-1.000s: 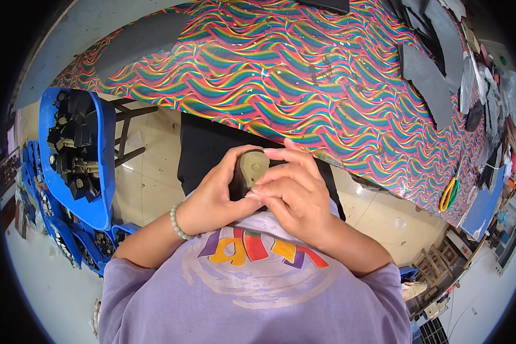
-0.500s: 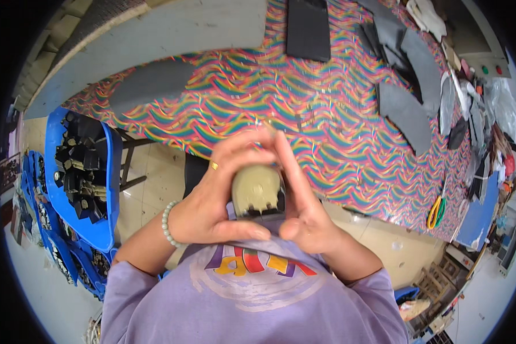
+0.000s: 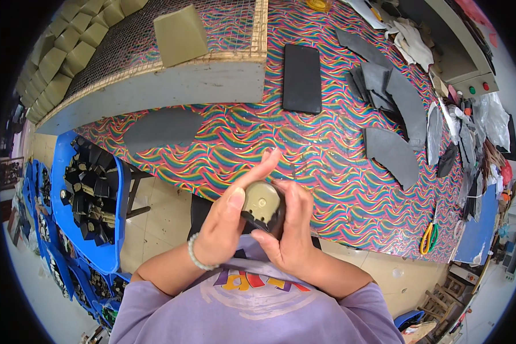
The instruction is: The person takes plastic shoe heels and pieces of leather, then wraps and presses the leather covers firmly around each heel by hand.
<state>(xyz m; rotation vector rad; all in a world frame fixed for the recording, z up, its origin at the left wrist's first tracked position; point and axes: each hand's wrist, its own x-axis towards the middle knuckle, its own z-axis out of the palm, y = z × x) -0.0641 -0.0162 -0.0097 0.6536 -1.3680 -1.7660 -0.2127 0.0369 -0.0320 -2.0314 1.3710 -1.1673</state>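
Between my two hands, in front of my chest, is a shoe heel [image 3: 263, 200] with an olive top face and black covering round its side. The covering's rim looks notched along the near edge. My left hand [image 3: 226, 221] presses its palm and thumb against the heel's left side, with its fingers stretched forward. On the other side my right hand [image 3: 293, 226] grips the heel, fingers bent along the right and thumb at the near edge. The palms hide much of its sides.
A black phone [image 3: 302, 78] and dark leather pieces [image 3: 391, 155] lie on the patterned table. At the upper left, a mesh rack [image 3: 172, 83] bears olive heels [image 3: 180, 35]. Blue bins [image 3: 122, 212] of black heels stand left; scissors [image 3: 428, 238] lie at the right.
My hands have closed in on the heel from a looser, cupped hold. The heel has turned in them. The view has tilted up, showing more of the rack.
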